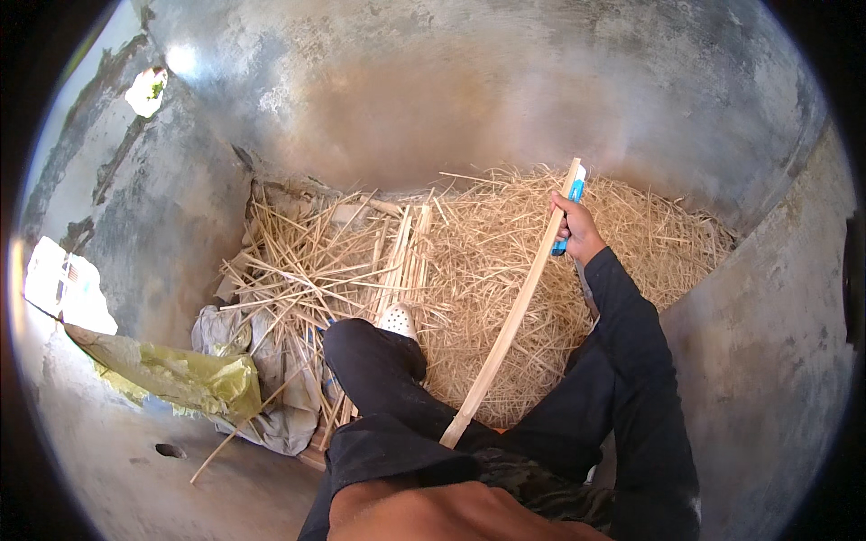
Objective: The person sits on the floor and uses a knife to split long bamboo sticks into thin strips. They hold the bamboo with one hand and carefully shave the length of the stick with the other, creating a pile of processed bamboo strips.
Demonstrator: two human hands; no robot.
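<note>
My right hand (579,230) is closed around a blue utility knife (576,191) and the upper part of a long, pale wooden or bamboo strip (512,331). The strip slants down from this hand to my lap, its lower end resting between my thighs. Fingers partly cover the knife, and I cannot make out its blade. My left hand is out of sight. Below the right hand lies a broad heap of thin, curled shavings (487,270).
Loose thin sticks (293,270) lie tangled at the left, beside several straight strips (404,257). A white clog (398,320) is on my foot. Yellowish sheeting (194,374) and grey cloth (293,410) lie at the lower left. Stained plaster walls (433,99) enclose the space.
</note>
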